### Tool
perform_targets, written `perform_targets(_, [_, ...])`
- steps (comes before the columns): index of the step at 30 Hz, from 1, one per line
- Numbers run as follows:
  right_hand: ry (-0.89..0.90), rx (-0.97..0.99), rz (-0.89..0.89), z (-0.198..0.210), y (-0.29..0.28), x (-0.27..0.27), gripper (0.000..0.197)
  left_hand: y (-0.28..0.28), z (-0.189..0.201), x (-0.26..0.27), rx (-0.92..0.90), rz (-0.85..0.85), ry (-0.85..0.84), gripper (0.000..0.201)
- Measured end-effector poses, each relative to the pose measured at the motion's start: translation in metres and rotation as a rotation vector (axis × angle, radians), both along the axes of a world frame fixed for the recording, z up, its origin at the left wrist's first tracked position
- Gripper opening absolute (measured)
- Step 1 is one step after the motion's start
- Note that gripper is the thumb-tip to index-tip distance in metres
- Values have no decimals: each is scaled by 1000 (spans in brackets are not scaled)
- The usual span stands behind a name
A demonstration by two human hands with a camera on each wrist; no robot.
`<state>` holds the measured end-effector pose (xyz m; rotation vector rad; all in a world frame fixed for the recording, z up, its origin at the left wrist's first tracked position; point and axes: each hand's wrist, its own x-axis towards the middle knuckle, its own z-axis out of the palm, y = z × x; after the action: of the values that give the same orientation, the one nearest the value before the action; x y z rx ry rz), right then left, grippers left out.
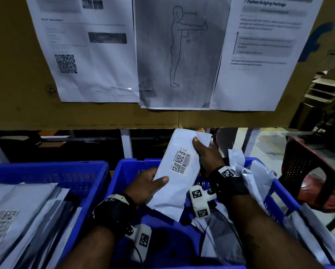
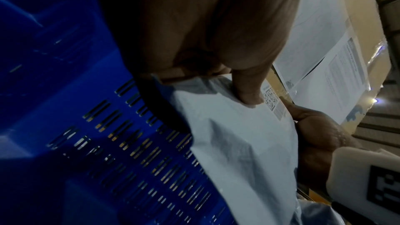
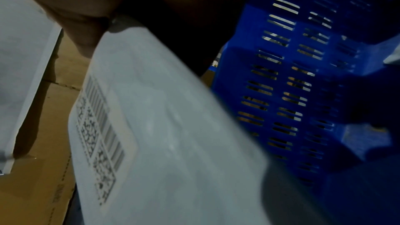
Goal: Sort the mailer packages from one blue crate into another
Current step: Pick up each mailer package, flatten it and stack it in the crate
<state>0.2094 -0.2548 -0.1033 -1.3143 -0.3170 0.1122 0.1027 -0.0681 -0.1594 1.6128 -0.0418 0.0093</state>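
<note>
**packrat_99:** Cardboard wall [image 1: 85, 117] fills the whole top of the head view, with printed sheets [image 1: 178, 55] taped on it, and two blue crates sit below. Where would you say the sorting's at?

**binsorter:** Partway, I'd guess. The left crate [image 1: 96, 167] at lower left already has a stack of mailers [image 1: 21, 206] lying flat in it. The right crate [image 1: 124, 171] in the lower middle shows lots of bare blue floor, but loose mailers [image 1: 255, 179] are still bunched against its right side. So some done, some left.

**packrat_99:** And the one in hand?

**binsorter:** White mailer [image 1: 179, 171] with a barcode label [image 1: 182, 160], held up tilted over the right crate. Left hand [image 1: 145, 185] grips its lower left edge, thumb on the front. Right hand [image 1: 209, 156] pinches the upper right corner.

**packrat_99:** Room to move it across?

**binsorter:** Looks okay. It's already above both rims, and the two crate walls meet just left of the left hand. Top of the mailer reaches the cardboard's bottom edge, so I'd go sideways, not higher.
</note>
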Motion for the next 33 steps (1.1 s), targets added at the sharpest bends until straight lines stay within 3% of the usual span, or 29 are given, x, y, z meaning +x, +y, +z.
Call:
perform_targets(3, [-8, -19, 7, 0, 0, -1, 12, 0, 0, 1, -5, 8, 15, 43])
perform_targets(8, [31, -1, 26, 1, -2, -2, 19, 0, 1, 0, -49, 33, 16, 49])
perform_targets(11, [83, 31, 203, 6, -2, -8, 24, -2, 5, -1, -203, 99, -4, 54])
perform_targets(13, [45, -109, 334, 6, -3, -10, 18, -4, 12, -3, -320, 123, -31, 56])
perform_targets(16, [-72, -440, 521, -4, -2, -11, 34, -6, 24, -10, -437, 122, -33, 46])
perform_targets(18, [-90, -481, 530, -8, 1, -13, 39, -7, 30, -14, -467, 144, -26, 38])
perform_targets(20, [-66, -411, 487, -11, 1, -10, 49, -7, 36, -16, -489, 190, -3, 31])
perform_targets(24, [16, -199, 447, -8, 0, -1, 81, 4, 47, -20, -503, 318, -26, 36])
perform_targets(27, [67, -90, 461, -5, 3, -2, 79, 12, 58, -26, -469, 340, -40, 32])
perform_targets(31, [115, 123, 565, 3, 14, -20, 93, 9, 72, -35, -425, 337, -73, 32])
perform_targets(33, [90, 184, 633, 6, 23, -31, 84, 5, 78, -41, -392, 339, -86, 34])
